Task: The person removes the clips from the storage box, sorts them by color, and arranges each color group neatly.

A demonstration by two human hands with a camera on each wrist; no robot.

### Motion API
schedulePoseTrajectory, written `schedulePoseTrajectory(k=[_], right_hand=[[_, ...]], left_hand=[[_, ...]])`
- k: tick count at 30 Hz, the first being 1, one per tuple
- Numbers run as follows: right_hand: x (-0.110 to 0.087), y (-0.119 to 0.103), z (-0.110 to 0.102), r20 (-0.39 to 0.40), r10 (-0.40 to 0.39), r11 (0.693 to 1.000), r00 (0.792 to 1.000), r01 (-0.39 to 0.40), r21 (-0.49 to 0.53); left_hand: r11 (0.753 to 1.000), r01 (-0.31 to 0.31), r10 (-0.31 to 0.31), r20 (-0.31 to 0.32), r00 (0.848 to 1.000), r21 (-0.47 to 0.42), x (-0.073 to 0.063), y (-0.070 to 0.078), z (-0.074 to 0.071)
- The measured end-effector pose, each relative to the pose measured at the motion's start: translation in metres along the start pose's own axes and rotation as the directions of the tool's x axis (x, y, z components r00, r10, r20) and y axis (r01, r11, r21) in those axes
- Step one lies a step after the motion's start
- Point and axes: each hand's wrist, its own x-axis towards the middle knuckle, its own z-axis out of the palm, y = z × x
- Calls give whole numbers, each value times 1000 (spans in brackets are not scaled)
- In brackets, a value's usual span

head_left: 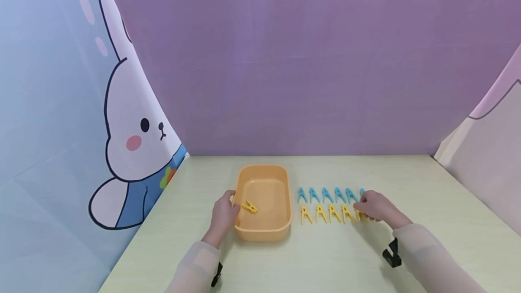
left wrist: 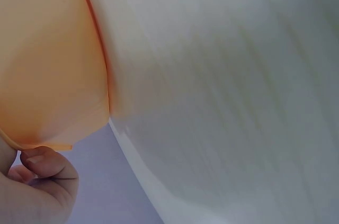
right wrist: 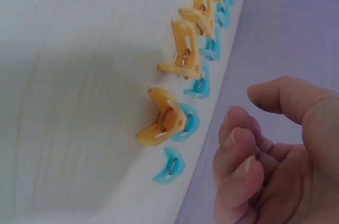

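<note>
In the head view my left hand [head_left: 224, 215] grips the left rim of an orange plastic basin [head_left: 263, 235]; the left wrist view has thumb and fingers pinching that rim. One yellow clothespin [head_left: 250, 207] lies inside the basin near this hand. Over the right end of two rows of clothespins hovers my right hand [head_left: 376, 205], with nothing in it. The right wrist view shows its thumb and bent fingers apart, beside the last yellow clothespin [right wrist: 164, 121] and the end blue clothespin [right wrist: 170, 166]. From above, this hand partly covers both end pins.
To the right of the basin, several blue clothespins [head_left: 327, 195] form the back row. Several yellow clothespins [head_left: 333, 214] stand in front of them. A purple backdrop [head_left: 309, 67] rises behind the pale table [head_left: 309, 266], and a rabbit-printed sheet [head_left: 138, 153] hangs at the left.
</note>
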Motion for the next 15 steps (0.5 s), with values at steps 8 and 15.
schedulePoseTrajectory(k=[8,15], right_hand=[[1,-9,-2,-5,2,1000,1000,-2,-13],[4,-17,-4,-8,-5,1000,1000,5,-12]], left_hand=[[1000,-14,14,3,1000,8,-1,1,1],[1000,-18,18,9,1000,-6,-1,2,-1]])
